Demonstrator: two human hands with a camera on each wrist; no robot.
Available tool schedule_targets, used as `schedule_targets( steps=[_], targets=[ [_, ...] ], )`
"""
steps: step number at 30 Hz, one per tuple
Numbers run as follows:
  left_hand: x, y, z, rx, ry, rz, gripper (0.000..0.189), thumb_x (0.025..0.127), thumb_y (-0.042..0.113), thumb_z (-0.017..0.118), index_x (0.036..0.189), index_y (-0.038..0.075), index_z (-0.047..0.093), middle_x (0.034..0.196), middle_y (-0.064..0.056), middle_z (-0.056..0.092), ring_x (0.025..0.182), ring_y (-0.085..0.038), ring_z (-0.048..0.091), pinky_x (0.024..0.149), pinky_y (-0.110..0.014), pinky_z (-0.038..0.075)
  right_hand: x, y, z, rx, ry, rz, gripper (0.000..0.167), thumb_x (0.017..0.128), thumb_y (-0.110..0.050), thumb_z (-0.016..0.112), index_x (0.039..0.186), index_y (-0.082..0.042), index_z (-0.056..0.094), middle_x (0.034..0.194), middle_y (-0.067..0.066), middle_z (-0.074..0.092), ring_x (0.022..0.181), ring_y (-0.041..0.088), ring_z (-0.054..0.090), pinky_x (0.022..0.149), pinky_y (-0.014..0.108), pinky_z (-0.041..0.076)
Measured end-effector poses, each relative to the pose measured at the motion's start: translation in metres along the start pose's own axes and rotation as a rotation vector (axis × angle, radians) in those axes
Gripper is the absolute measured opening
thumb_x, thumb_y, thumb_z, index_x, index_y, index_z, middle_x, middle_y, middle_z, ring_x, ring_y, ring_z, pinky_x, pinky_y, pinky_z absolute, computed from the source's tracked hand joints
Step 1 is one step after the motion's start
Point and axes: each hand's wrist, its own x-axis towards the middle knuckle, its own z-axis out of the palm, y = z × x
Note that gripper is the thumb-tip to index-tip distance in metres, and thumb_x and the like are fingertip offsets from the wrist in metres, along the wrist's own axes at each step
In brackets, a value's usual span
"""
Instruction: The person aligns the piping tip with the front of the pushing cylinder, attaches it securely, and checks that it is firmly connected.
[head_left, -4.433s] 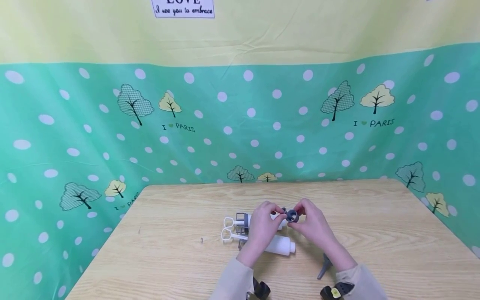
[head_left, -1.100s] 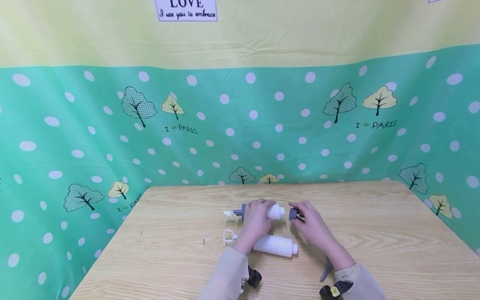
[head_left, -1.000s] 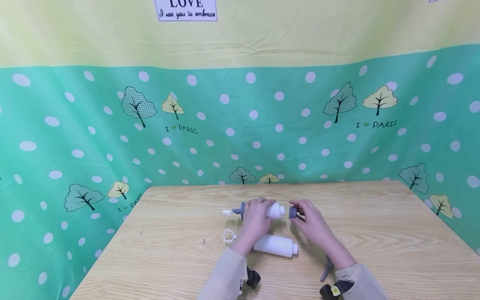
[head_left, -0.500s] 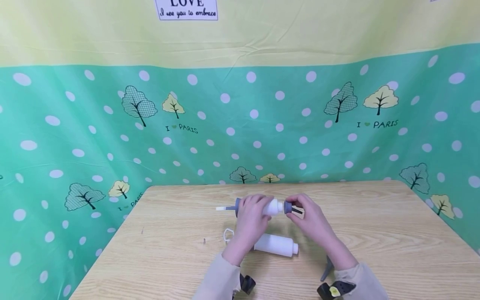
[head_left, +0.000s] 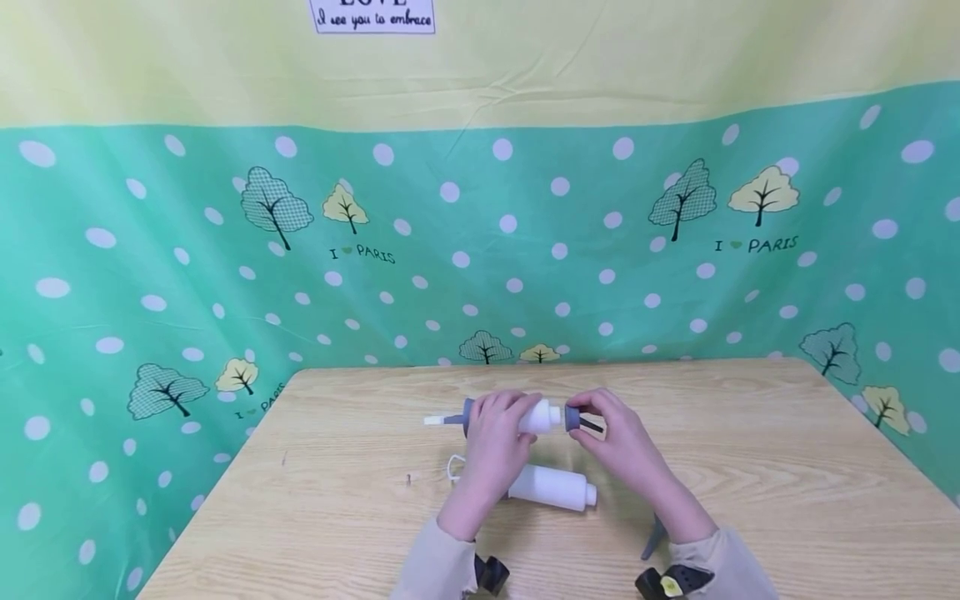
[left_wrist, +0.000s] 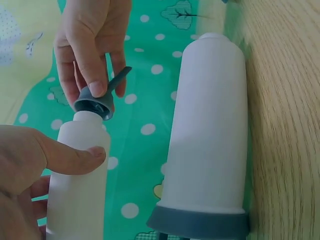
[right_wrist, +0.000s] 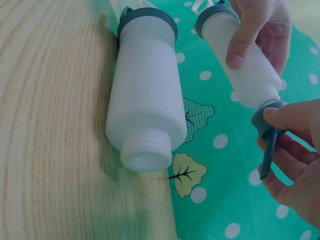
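Note:
My left hand (head_left: 495, 437) holds a white syringe-like barrel (head_left: 538, 416) sideways above the table, its threaded neck pointing right. A grey collar and a white plunger handle (head_left: 435, 420) stick out on the left. The right hand (head_left: 618, 437) pinches a grey cap with a narrow spout (head_left: 572, 417) between thumb and fingers. In the right wrist view the grey cap (right_wrist: 259, 122) sits right at the neck, spout facing away from the barrel; in the left wrist view its wide mouth (left_wrist: 92, 106) overlaps the neck's tip.
A second white barrel (head_left: 553, 488) lies on the wooden table (head_left: 337, 517) in front of the hands, with a white ring handle (head_left: 454, 468). A slim grey piece (head_left: 654, 537) lies partly under the right forearm. One tiny bit (head_left: 408, 480) lies further left. A patterned cloth (head_left: 420, 275) hangs behind.
Earlier both hands fingered the grey cap over the two lying barrels. The left hand then lifted the far barrel, moving it slightly left, and the right hand brought the cap to its neck.

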Motion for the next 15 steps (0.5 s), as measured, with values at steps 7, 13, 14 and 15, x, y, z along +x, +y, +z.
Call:
schedule_targets(
  steps=[7,13,14,15],
  targets=[
    [-0.0019,0.002,-0.0057,0.01,-0.017,-0.003,0.052,0.064,0.011,0.079,0.113,0.02,0.064,0.108,0.001,0.064,0.101,-0.019,0.056,0.094,-0.038,0.036,-0.0009,-0.0032,0.001,-0.008,-0.009,-0.013,0.034,0.073,-0.002,0.072,0.103,-0.009,0.06,0.101,0.001,0.06,0.095,0.018,0.059,0.084,0.039,0.049],
    [-0.003,0.0041,-0.005,0.032,-0.015,0.032,0.053,0.063,0.011,0.08,0.112,0.02,0.064,0.107,0.001,0.064,0.1,-0.019,0.056,0.093,-0.038,0.036,-0.0021,-0.0043,0.001,-0.006,0.007,-0.026,0.034,0.072,-0.003,0.073,0.103,-0.009,0.059,0.1,0.0,0.06,0.095,0.018,0.059,0.083,0.04,0.049],
    [-0.0033,0.0042,-0.0046,0.035,-0.011,0.038,0.053,0.063,0.011,0.08,0.112,0.02,0.064,0.107,0.001,0.064,0.1,-0.019,0.056,0.093,-0.038,0.036,-0.0022,-0.0043,0.0011,-0.007,0.007,-0.028,0.034,0.072,-0.004,0.073,0.103,-0.009,0.059,0.1,0.0,0.06,0.095,0.018,0.059,0.083,0.039,0.049],
    [-0.0034,0.0043,-0.0043,0.038,-0.007,0.044,0.053,0.062,0.011,0.08,0.112,0.02,0.064,0.107,0.001,0.064,0.1,-0.019,0.056,0.092,-0.038,0.036,-0.0022,-0.0043,0.0012,-0.007,0.007,-0.028,0.034,0.072,-0.004,0.074,0.103,-0.009,0.059,0.1,0.0,0.06,0.095,0.018,0.059,0.083,0.038,0.049]
  ],
)
